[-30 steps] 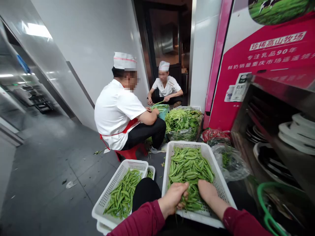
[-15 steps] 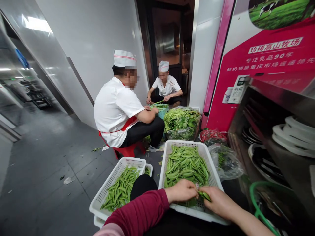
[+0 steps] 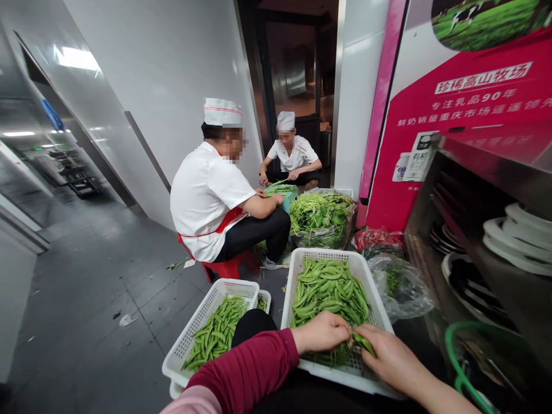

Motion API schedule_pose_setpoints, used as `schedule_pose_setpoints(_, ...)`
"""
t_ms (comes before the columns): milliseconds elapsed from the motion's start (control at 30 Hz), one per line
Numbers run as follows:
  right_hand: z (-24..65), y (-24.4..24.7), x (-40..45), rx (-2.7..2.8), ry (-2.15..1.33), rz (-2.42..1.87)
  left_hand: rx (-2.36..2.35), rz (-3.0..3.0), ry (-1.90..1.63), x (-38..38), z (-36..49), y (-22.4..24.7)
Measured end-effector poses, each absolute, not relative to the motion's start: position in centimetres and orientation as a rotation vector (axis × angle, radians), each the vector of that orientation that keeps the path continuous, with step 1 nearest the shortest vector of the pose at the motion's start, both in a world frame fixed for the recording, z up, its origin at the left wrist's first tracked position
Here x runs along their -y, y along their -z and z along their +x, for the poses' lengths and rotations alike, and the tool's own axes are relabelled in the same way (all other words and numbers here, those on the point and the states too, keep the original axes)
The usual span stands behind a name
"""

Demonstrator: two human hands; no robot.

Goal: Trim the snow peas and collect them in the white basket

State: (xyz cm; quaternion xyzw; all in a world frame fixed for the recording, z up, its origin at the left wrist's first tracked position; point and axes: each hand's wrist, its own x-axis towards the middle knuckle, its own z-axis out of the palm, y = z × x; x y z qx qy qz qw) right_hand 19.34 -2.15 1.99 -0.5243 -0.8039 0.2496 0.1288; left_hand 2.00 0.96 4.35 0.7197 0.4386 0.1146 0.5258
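Note:
A white perforated basket (image 3: 379, 290) in front of my knees holds a heap of green pea pods (image 3: 332, 287). Above its near end both my hands meet. My right hand (image 3: 386, 353) is closed around a few pea pods (image 3: 363, 342), which poke out between thumb and fingers. In a pinch at the tip of these pods, my left hand (image 3: 323, 332) has its fingertips pressed together; a small pale-brown bit shows just below them. To the left, a second white basket (image 3: 179, 348) holds more pea pods (image 3: 218, 328), partly hidden by my knee and sleeve.
Two co-workers in white sit ahead, a nearer person (image 3: 211, 195) on a red stool (image 3: 228, 267) and a farther person (image 3: 293, 152), handling green stalks. A bag of leafy greens (image 3: 321, 215) stands beyond the basket. At right are a metal shelf with plates (image 3: 515, 244) and a green-rimmed bin (image 3: 452, 351).
The view has turned slightly, so everything sits a little lower and farther right. My hands remain together over the basket, with fingertips shifted slightly at the pods.

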Motion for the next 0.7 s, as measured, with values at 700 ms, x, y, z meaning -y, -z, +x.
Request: schedule_pose_setpoints(700, 18.5, -1.8, 4.0, 1.595, -0.556, -1.422, -1.225, 1.283, -0.584, 0.4, 4.0, -2.6)
